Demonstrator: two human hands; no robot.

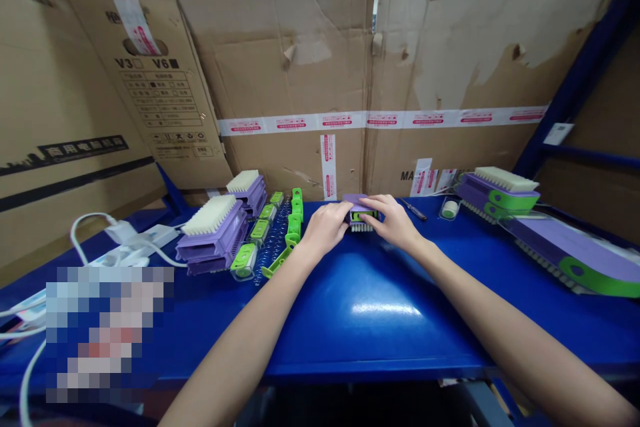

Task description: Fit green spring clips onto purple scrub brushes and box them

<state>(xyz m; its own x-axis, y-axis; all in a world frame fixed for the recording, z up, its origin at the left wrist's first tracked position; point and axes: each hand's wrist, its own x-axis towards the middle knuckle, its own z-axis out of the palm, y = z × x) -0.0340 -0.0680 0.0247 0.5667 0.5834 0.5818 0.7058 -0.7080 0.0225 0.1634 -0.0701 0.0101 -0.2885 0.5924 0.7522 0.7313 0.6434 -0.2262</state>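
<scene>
Both hands meet at a small purple brush [356, 199] with a green part [364, 216] on its near side and pale bristles facing down, in the middle of the blue table [370, 333]. My left hand [326, 228] grips the left end, its fingers closed on it. At the right end, my right hand [393, 219] has its fingers curled around the brush and over the green part. The fingers cover parts of both ends.
Purple brush parts [213, 240], green pieces [295, 213], small green-topped boxes [245, 257] and springs [275, 237] lie left. A white power strip [130, 250] is farther left. Finished-looking purple-green brushes [515, 200], a small container [450, 208] and a tool [414, 209] lie right.
</scene>
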